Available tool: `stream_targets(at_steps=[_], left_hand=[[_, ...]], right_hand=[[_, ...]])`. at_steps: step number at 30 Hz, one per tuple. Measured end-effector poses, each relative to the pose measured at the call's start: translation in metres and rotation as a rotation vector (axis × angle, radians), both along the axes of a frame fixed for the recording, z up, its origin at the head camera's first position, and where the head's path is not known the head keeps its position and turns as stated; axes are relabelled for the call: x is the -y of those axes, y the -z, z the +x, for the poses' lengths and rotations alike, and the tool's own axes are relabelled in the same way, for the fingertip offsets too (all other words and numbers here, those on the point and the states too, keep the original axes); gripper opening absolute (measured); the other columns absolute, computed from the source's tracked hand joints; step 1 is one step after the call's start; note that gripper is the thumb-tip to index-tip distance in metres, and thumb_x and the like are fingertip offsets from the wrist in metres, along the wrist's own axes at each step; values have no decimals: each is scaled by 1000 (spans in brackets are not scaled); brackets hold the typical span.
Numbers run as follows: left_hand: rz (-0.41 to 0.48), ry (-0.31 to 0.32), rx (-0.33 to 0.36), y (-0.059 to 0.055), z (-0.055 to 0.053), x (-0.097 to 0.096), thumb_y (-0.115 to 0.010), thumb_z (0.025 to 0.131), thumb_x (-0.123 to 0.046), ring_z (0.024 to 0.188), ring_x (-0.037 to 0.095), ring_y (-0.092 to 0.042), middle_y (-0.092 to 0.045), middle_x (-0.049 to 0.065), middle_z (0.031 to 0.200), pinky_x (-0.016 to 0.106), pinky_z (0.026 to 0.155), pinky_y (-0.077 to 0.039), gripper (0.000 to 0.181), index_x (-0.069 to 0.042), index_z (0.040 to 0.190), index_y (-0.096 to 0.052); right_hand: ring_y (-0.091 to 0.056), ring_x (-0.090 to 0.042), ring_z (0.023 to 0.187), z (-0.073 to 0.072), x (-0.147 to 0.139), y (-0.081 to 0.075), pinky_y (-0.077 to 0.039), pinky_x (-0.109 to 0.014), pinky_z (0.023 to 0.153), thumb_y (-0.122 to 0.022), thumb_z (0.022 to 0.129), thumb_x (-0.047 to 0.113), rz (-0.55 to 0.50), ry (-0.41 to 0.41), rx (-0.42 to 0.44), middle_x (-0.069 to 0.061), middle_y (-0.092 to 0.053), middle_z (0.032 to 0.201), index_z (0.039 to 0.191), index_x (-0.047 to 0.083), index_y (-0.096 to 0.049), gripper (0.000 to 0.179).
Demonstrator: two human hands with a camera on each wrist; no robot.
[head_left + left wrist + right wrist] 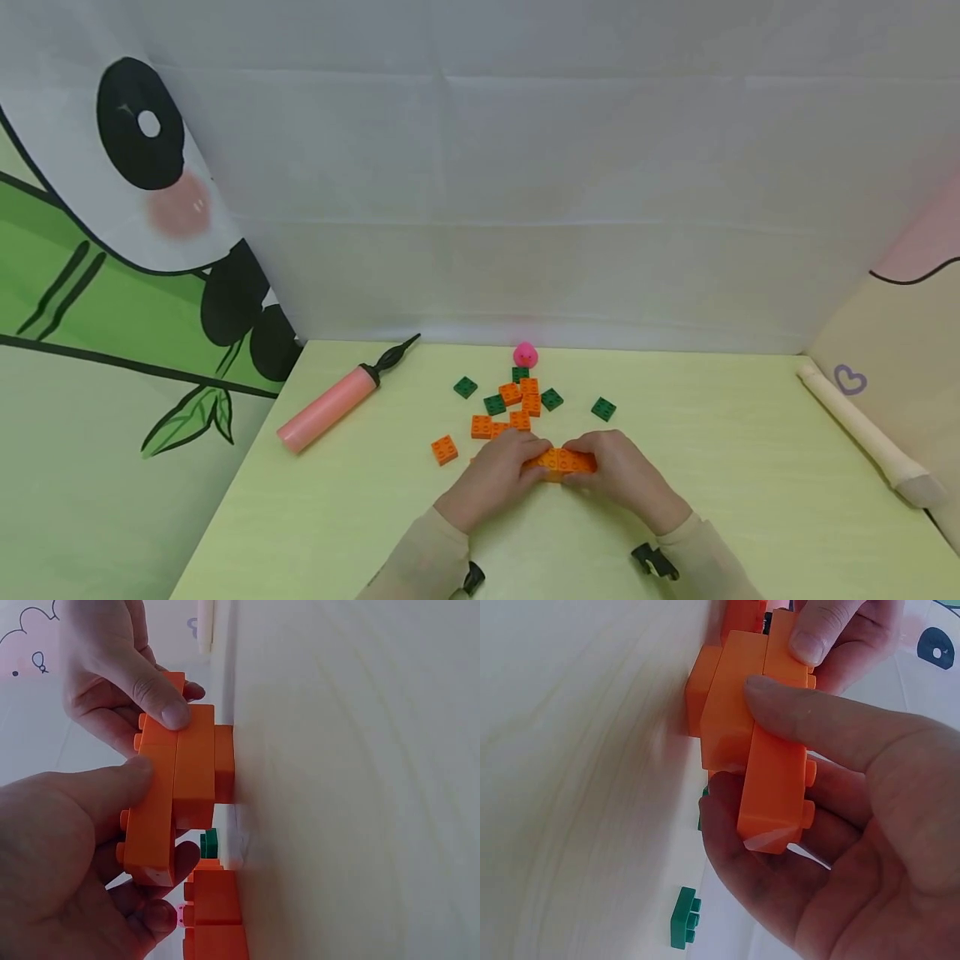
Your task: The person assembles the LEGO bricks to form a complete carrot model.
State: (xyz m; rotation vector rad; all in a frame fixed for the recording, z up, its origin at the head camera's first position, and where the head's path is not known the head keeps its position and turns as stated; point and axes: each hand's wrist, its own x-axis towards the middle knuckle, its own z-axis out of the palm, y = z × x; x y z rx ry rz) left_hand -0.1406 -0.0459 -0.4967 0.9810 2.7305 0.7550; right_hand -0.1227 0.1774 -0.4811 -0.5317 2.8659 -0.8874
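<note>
An orange building-brick stack [557,462] is held between both hands close over the table, near the middle of the head view. Two bricks lie end to end in its top layer, studs up. Beneath them, the left wrist view shows a middle layer [195,769] and a narrower bottom brick [224,765]. My left hand [498,471] pinches the left end, thumb on the near side and fingers behind. At the other end my right hand [630,477] grips the top brick [776,787] the same way, its thumb also overlapping the middle layer.
Just beyond my hands lie several loose orange bricks [531,405], with green bricks [551,399] scattered among them. A pink ball [526,355] is at the table's back edge. A pink hand pump [330,408] lies left; a pale rolled tube [862,433] lies along the right edge.
</note>
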Motion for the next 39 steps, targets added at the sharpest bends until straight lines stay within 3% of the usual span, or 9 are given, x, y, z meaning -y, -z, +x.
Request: stream_targets(at_steps=[4,12,19,26,32,39], left_hand=[[12,-7,26,0,-2,2,-70,102,-30,120,16,-59,-68,-7,129,35,106,-47,38,-17,138,-69],[38,0,9,1,-3,7,-70,102,-35,125,17,-57,-67,-7,132,39,109,-45,40,-20,138,-68],[85,-28,73,-5,-8,20,-75,97,-41,126,20,-56,-64,-5,135,42,109,-45,48,-18,139,-68],[139,-12,104,-16,-20,42,-77,97,-29,112,21,-59,-68,0,128,41,101,-49,43,-14,136,-70],[150,-96,126,-17,-23,62,-77,97,-27,118,20,-59,-67,-3,129,44,104,-49,41,-16,135,-70],[79,-178,25,-10,-28,87,-79,95,-18,113,25,-60,-67,5,125,46,99,-51,37,-10,130,-71]], right_hand=[[-63,-12,84,0,0,1,-55,-36,81,-91,82,17,-3,3,6,1,-76,100,109,5,-80,32],[-63,-12,84,0,-1,3,-56,-36,81,-91,81,17,4,0,-4,1,-76,100,109,5,-80,32],[-63,-13,85,0,0,2,-56,-39,83,-91,81,16,12,1,-1,1,-76,99,109,5,-80,33],[-65,-17,89,1,2,1,-57,-44,88,-92,80,16,4,26,31,-2,-76,102,110,4,-80,34],[-66,-17,91,3,4,2,-56,-45,91,-92,81,15,8,43,44,-3,-76,105,111,4,-80,35],[-67,-19,95,4,4,1,-56,-46,93,-91,81,16,15,58,49,-3,-76,107,112,5,-80,35]])
